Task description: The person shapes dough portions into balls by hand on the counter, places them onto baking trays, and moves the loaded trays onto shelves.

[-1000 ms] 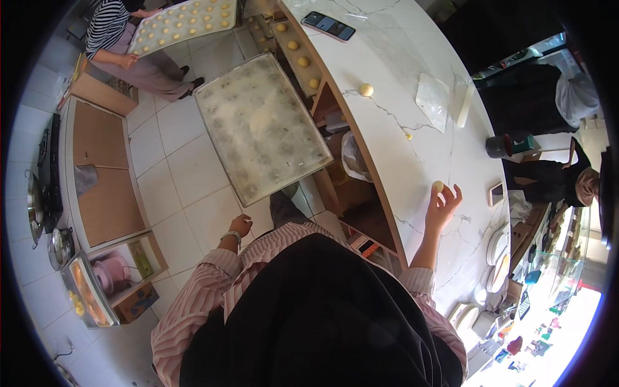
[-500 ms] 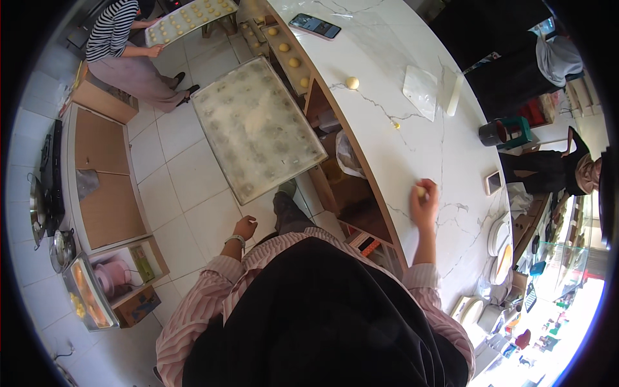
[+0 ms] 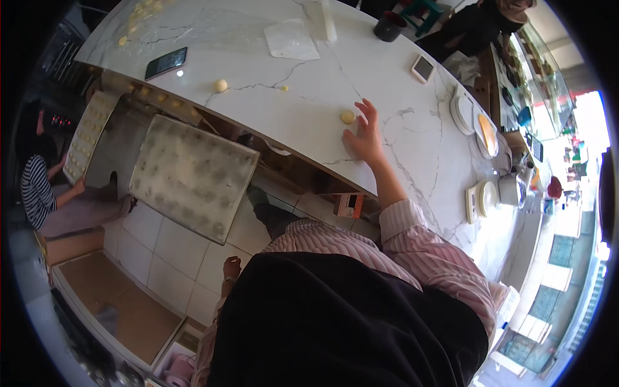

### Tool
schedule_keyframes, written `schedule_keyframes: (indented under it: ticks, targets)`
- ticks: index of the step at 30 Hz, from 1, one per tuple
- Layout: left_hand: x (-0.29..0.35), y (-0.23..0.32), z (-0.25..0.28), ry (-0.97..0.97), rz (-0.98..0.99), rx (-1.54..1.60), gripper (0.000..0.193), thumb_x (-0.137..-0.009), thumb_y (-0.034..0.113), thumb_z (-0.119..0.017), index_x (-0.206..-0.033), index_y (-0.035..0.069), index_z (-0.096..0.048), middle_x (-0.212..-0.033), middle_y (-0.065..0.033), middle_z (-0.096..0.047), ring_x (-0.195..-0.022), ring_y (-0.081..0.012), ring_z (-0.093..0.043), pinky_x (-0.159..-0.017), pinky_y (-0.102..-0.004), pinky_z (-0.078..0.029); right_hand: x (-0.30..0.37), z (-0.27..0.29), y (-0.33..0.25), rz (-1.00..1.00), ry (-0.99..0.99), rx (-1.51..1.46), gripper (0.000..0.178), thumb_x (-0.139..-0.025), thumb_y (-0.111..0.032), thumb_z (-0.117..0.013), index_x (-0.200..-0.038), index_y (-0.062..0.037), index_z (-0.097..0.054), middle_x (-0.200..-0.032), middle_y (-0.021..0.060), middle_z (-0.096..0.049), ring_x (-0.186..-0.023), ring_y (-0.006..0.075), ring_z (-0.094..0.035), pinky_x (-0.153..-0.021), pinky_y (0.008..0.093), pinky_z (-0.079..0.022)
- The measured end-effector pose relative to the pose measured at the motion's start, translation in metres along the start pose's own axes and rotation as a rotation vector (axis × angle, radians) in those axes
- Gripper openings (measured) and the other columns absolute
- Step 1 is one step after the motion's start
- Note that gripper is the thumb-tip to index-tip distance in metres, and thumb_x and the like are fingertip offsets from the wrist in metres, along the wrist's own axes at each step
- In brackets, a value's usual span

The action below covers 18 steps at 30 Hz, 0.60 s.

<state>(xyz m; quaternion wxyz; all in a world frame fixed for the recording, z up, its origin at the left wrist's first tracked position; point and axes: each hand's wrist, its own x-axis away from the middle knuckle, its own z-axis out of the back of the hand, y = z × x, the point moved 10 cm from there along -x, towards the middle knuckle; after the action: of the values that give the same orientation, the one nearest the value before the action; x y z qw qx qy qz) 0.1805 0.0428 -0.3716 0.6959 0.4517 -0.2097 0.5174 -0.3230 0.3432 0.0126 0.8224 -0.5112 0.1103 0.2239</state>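
Since the bench seemingly supports the dough ball, the right hand spreads wide fingers alongside; I cannot read the left hand.

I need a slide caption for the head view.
Open right hand beside a pale ball on a marbled counter, left hand away from it.

Daylight pours in from the right, bleaching that side and laying glare across the near right end of the bench, while the left side sits dim. A soft shadow falls beside the right hand. Fisheye distortion curves straight edges inside a black rim, and the striped co-worker looks murky, perhaps slightly blurred.
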Motion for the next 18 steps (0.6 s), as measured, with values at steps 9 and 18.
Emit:
schedule_keyframes:
  ticks: [9, 18]
  targets:
    - [-0.001, 0.118, 0.011, -0.036, -0.186, -0.147, 0.033, -0.082, 0.021, -0.057, -0.110, 0.005, -0.058, -0.091, -0.0151, -0.064, -0.078, -0.0241, -0.062, -0.072, -0.0368, -0.050, -0.012, 0.010, 0.011, -0.293, -0.141, 0.171, 0.067, -0.074, -0.019, -0.070, -0.128, -0.0080, -0.032, -0.083, 0.0038, -0.054, -0.078, 0.0140, -0.054, -0.072, 0.0294, -0.046]
    - [-0.011, 0.032, 0.016, 0.039, -0.086, -0.165, 0.033, -0.081, 0.023, -0.058, -0.109, 0.006, -0.059, -0.100, -0.0169, -0.063, -0.094, -0.0288, -0.060, -0.082, -0.0383, -0.048, 0.022, -0.050, -0.022, -0.048, -0.361, -0.023, 0.034, -0.080, -0.010, -0.061, -0.110, -0.0044, -0.046, -0.088, 0.0074, -0.056, -0.085, 0.0132, -0.054, -0.075, 0.0287, -0.044]
